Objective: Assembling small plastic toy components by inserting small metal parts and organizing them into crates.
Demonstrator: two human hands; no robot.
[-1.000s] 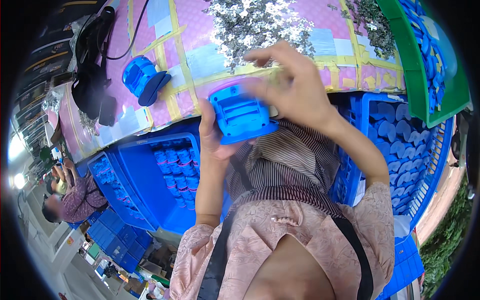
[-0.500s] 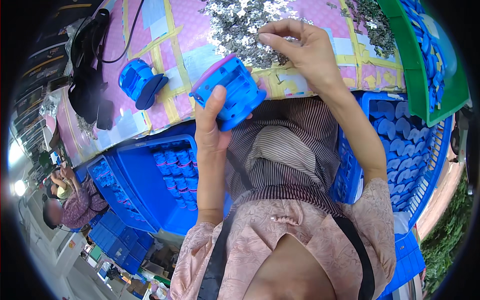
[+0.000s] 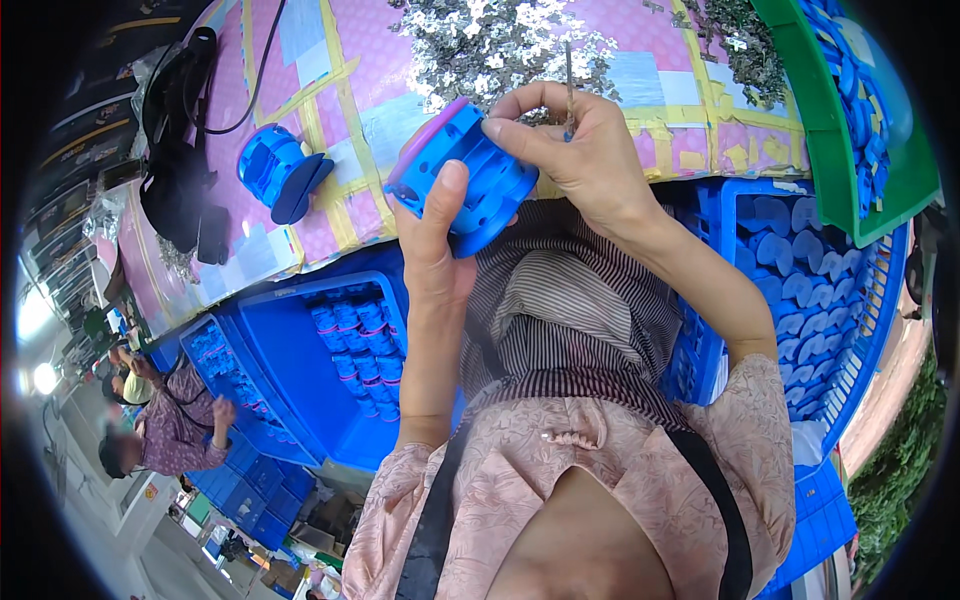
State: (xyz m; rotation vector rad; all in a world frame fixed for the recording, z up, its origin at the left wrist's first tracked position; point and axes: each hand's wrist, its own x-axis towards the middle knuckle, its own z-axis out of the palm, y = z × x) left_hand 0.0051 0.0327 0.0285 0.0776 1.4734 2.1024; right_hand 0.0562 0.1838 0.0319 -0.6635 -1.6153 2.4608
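Observation:
My left hand [image 3: 437, 225] grips a blue plastic part [image 3: 490, 190], a round housing with a magenta disc on its upper left side, held tilted over the table's near edge. My right hand [image 3: 585, 160] is at its upper right side, thumb and forefinger pinched against the rim; whatever is between those fingertips is too small to make out. A thin dark rod-like tool [image 3: 569, 75] sticks up from the curled fingers of that hand. Beyond lies a heap of small silvery metal pieces [image 3: 500, 50]. A similar blue part [image 3: 272, 165] with a navy piece rests on the table to the left.
Yellow tape covers the pink table [image 3: 370, 120]. On its left lie a black strap-like item [image 3: 180, 170] and a cable. A green bin [image 3: 835, 150] holds blue pieces at far right. Blue crates [image 3: 290, 350] of parts stand below, left and right. Another person [image 3: 180, 420] is at far left.
My right hand has come down and left from the metal heap to the blue part. The blue part has turned slightly in my left hand. The person at far left has moved an arm.

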